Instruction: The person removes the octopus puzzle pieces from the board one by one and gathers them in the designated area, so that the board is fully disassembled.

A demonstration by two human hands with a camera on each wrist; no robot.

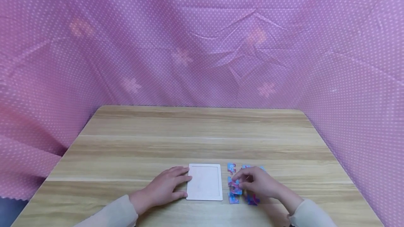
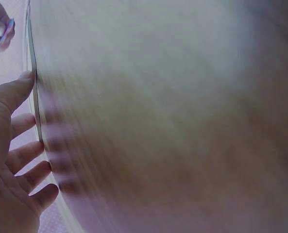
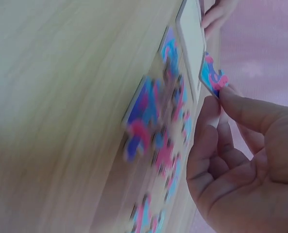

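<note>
A flat white puzzle tray with a raised rim lies near the front of the table, bare inside. My left hand rests against its left edge, fingers spread and fairly straight; the left wrist view shows fingertips touching that edge. Just right of the tray, my right hand pinches a blue and pink jigsaw piece between thumb and fingers, held up above the table. Loose jigsaw pieces lie beside and below that hand, several of them partly hidden by it in the head view.
The wood-grain table extends beyond the hands to its far edge. A pink dotted cloth hangs behind it and along both sides. In the right wrist view, a blue and purple piece lies nearest the camera among the loose ones.
</note>
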